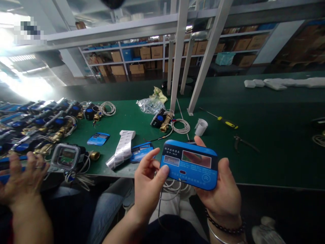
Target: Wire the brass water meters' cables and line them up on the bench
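My right hand (221,195) grips a blue meter faceplate (190,164) with a dark display window, held above my lap at the green table's near edge. My left hand (148,179) pinches the plate's left end with its fingertips, thumb and forefinger closed on the rim. A grey cable (172,188) hangs below the plate. On the table just beyond lie a second blue faceplate (141,151) and a strip of silver labels (123,149).
Another person's hand (21,176) rests at the left by a clear meter housing (66,156) and rows of brass-and-blue meters (38,125). A meter with coiled cable (166,122), a white cup (201,127), a yellow screwdriver (224,121), pliers (243,142) and white frame posts (177,57) stand on the green table (274,142).
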Motion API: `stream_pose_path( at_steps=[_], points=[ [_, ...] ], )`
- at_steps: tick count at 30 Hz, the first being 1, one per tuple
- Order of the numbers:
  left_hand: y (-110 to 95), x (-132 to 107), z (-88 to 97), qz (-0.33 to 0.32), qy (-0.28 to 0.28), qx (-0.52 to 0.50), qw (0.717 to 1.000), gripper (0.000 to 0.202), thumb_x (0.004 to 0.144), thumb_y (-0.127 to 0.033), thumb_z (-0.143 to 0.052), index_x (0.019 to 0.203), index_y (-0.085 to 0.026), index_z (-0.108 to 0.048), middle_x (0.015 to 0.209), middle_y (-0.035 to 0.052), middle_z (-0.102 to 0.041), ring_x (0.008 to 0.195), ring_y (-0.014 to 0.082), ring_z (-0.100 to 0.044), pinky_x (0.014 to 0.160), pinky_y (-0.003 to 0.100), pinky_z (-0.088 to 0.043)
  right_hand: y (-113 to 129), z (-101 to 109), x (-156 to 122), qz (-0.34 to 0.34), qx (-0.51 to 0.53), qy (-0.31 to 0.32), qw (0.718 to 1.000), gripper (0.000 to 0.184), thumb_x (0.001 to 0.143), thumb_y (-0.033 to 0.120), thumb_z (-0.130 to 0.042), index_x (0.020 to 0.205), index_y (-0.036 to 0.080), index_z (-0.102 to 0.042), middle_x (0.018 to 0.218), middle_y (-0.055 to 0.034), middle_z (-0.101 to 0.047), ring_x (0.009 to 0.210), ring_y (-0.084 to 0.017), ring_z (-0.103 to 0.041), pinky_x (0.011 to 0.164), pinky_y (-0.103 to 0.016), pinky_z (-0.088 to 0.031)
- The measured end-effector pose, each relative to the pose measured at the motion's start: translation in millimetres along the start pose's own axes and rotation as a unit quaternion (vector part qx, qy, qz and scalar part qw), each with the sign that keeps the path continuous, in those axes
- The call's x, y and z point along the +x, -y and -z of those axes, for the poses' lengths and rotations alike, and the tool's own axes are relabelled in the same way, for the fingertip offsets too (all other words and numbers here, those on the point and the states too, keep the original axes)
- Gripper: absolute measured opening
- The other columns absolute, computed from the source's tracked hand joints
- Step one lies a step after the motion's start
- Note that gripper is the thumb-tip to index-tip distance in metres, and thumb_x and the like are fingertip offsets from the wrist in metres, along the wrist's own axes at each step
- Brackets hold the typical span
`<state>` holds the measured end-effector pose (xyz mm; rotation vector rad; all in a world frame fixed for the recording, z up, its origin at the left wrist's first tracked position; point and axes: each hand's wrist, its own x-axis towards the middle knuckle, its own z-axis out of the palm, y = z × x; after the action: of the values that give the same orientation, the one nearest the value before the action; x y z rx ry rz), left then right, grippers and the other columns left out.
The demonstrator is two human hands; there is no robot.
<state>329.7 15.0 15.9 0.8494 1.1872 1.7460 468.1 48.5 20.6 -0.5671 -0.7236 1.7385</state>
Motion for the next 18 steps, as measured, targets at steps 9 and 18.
stream_pose_path(
  at_steps=[9, 18],
  points=[
    [1.0, 0.5, 4.4, 0.005, 0.009, -0.004, 1.000, 0.042, 0.070, -0.028, -0.073, 0.110, -0.026, -0.062, 0.066, -0.0043, -0.051, 0.060, 0.0041, -0.050, 0.058, 0.012, -0.045, -0.4, -3.9, 0.5, -0.008, 0.034, 0.002, 0.999, 0.055, 0.086, 0.062, -0.039, 0.131, 0.030, -0.047, 0.112, -0.0060, -0.065, 0.111, -0.029, -0.055, 0.099, -0.051, -0.038],
    [2.0, -0.3, 5.4, 0.003, 0.005, 0.002, 1.000, 0.042, 0.070, -0.027, -0.073, 0.111, -0.025, -0.062, 0.067, -0.0037, -0.052, 0.060, 0.0049, -0.051, 0.059, 0.013, -0.045, 1.1, -7.6, -1.7, -0.034, 0.042, 0.000, 0.999, 0.059, 0.084, 0.064, -0.042, 0.133, 0.030, -0.044, 0.111, -0.0070, -0.065, 0.111, -0.030, -0.055, 0.098, -0.053, -0.037]
  ],
)
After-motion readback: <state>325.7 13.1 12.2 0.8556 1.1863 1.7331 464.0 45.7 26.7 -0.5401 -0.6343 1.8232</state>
